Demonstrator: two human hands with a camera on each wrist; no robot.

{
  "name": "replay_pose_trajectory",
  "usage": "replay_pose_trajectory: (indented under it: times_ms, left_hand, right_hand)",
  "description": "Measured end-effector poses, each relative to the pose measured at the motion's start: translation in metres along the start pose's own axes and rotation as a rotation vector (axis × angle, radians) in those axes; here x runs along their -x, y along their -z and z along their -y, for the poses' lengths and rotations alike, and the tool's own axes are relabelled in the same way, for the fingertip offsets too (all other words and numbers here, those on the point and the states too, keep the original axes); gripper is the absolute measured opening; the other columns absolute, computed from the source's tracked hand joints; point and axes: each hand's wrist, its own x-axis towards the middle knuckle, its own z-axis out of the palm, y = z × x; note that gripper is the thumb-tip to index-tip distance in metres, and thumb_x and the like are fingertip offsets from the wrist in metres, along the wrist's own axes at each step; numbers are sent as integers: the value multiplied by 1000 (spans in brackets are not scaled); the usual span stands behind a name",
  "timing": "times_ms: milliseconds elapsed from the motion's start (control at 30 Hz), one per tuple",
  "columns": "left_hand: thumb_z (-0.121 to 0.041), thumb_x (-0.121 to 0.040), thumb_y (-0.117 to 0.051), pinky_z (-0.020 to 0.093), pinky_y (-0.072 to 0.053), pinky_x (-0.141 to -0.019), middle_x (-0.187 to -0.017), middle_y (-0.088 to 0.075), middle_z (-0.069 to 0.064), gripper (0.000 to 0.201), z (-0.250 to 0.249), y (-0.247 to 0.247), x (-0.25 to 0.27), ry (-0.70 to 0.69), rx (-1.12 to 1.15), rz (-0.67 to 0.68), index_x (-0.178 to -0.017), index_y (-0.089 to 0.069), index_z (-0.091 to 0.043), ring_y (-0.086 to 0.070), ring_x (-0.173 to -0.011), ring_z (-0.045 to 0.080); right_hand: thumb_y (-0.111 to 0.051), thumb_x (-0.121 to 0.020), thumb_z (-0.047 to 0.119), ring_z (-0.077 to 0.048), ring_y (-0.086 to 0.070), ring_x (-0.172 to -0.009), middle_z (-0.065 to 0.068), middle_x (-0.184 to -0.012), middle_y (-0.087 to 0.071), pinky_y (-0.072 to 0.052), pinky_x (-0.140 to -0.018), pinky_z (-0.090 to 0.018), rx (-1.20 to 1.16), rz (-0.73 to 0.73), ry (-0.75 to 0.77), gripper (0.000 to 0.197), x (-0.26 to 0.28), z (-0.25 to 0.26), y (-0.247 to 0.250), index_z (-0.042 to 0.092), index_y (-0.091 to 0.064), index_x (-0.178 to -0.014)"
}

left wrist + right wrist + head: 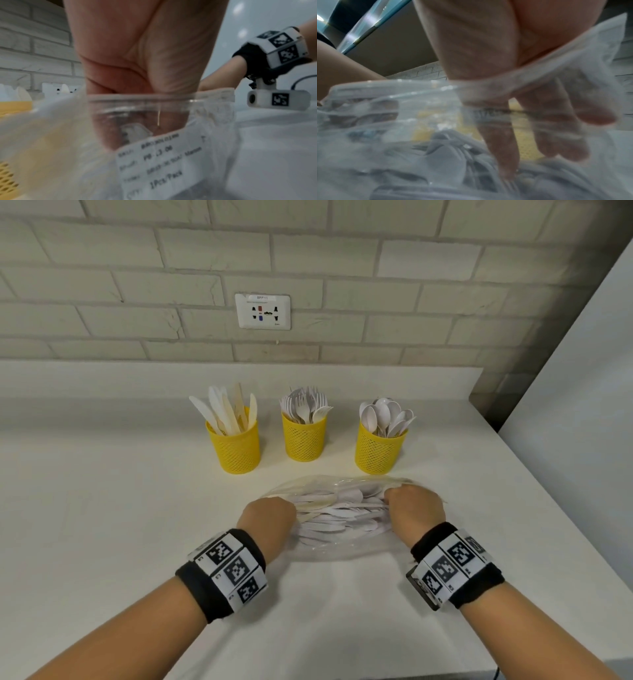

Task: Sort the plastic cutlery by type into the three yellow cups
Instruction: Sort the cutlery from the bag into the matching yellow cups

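A clear plastic bag (337, 551) of white cutlery (337, 517) lies on the counter in front of three yellow mesh cups. The left cup (236, 451) holds knives, the middle cup (304, 440) forks and the right cup (378, 451) spoons. My left hand (270, 515) grips the bag's left end; in the left wrist view its fingers (109, 125) show blurred through the bag (214, 121). My right hand (414, 501) is at the bag's right end. In the right wrist view its fingers (503, 151) reach loosely straight down behind the film (385, 148), onto the cutlery (447, 159).
The white counter (120, 525) meets a brick wall with a socket plate (263, 311) behind the cups. A grey panel (575, 405) bounds the counter on the right. A white label (159, 166) is stuck on the bag.
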Motion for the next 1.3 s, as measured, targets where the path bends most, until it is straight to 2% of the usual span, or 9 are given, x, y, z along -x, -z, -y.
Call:
replay_pose_trajectory:
  times_ms: [200, 333, 467, 567, 700, 867, 1000, 1133, 1300]
  left_hand:
    - [-26, -90, -54, 28, -37, -84, -105, -69, -3, 21, 6, 13, 1, -47, 292, -225, -105, -67, -25, -60, -101, 18]
    - [-33, -85, -64, 30, -45, -77, -99, -68, -2, 22, 5, 30, 10, -81, 485, -317, -105, -69, -25, -60, -94, 18]
    - [-25, -75, -78, 27, -45, -73, -88, -61, -2, 26, 8, 59, 21, -122, 717, -409, -99, -70, -18, -57, -80, 15]
    - [-17, -77, -76, 25, -36, -70, -84, -54, -4, 27, 10, 84, 30, -244, 633, -455, -103, -68, -16, -49, -75, 14]
    - [-16, -83, -70, 23, -33, -69, -94, -60, -2, 36, 0, 109, 34, -352, 309, -341, -117, -59, -19, -48, -84, 14]
    - [-1, -88, -52, 28, -33, -69, -107, -62, 11, 25, -33, 109, 18, -421, -50, -158, -111, -59, -7, -57, -101, 28]
    - [-7, -79, -72, 32, -39, -79, -121, -57, 17, 67, -50, 83, -12, -401, 53, 91, -138, -40, -11, -55, -110, 33]
    - [-23, -80, -72, 33, -40, -86, -131, -45, 16, 71, -38, 48, -26, -278, 59, 93, -138, -34, -7, -50, -117, 32]
    - [-33, -83, -68, 39, -38, -102, -144, -33, 18, 94, -11, 15, -32, -148, 14, 105, -149, -6, -5, -43, -127, 34]
  right_hand:
    - [-46, -93, 14, -20, -57, -111, -2, -117, -63, -45, -86, -27, -22, -54, -9, 27, -1, 3, -3, 20, -64, -113]
    - [-50, -93, 22, -18, -60, -107, 1, -113, -65, -46, -84, -27, -37, -63, 2, 22, 0, 2, -4, 22, -65, -109]
    - [-47, -94, 19, -20, -58, -110, 0, -116, -64, -45, -88, -28, -51, -30, 27, 25, 4, 2, 0, 23, -65, -112]
    - [-45, -94, 15, -21, -58, -112, 0, -119, -63, -45, -91, -29, -36, 22, 25, 29, 5, 6, 1, 23, -64, -113]
    - [-46, -93, 15, -21, -58, -112, 0, -121, -63, -46, -94, -30, -64, 120, 10, 27, 0, 14, 0, 22, -66, -111]
    - [-58, -89, 23, -23, -57, -111, -3, -119, -62, -44, -93, -31, -181, 165, 33, 21, -1, 14, 1, 18, -65, -108]
    - [-62, -86, 16, -25, -53, -118, -8, -127, -57, -42, -98, -32, -229, 100, -21, 36, 0, -1, 4, 12, -55, -121]
    - [-47, -93, 10, -27, -50, -122, -12, -131, -54, -39, -99, -32, -188, 118, -17, 33, 0, -4, 3, 6, -50, -125]
    - [-42, -95, 10, -26, -51, -123, -12, -131, -55, -39, -100, -31, -125, 118, -23, 31, -4, 1, -4, 6, -55, -124]
